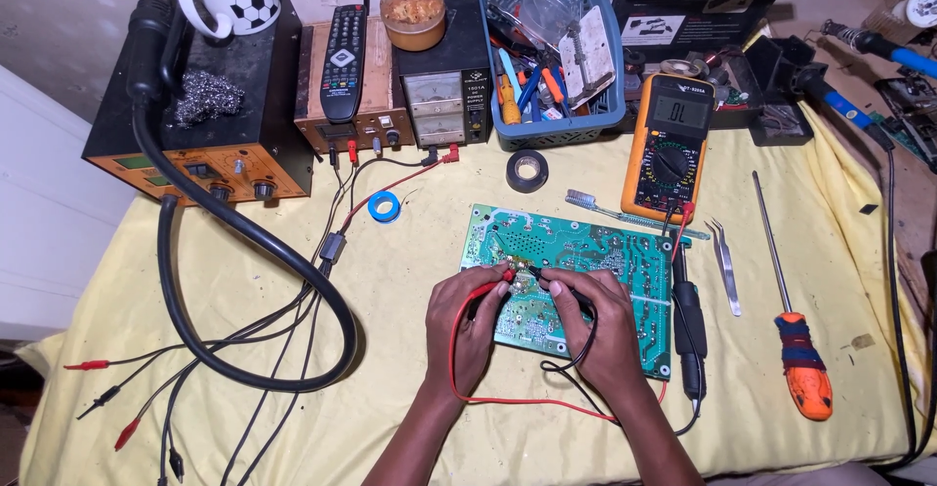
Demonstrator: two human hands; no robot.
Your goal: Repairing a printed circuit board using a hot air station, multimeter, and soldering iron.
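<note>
A green circuit board [586,252] lies solder side up on the yellow cloth. My left hand [467,325] grips a red test probe [498,278] whose tip touches the board near its left middle. My right hand [597,328] grips a black test probe [556,279], its tip close beside the red one. Red and black leads loop below my hands toward the yellow multimeter [669,146] standing behind the board.
Orange rework station [210,105] with thick black hose at left, power supply [447,96], remote control [344,61], blue basket of tools [547,52]. Black tape roll [527,170], blue tape roll [384,206], tweezers [724,263], orange-handled screwdriver [795,349], soldering iron [688,325] at right.
</note>
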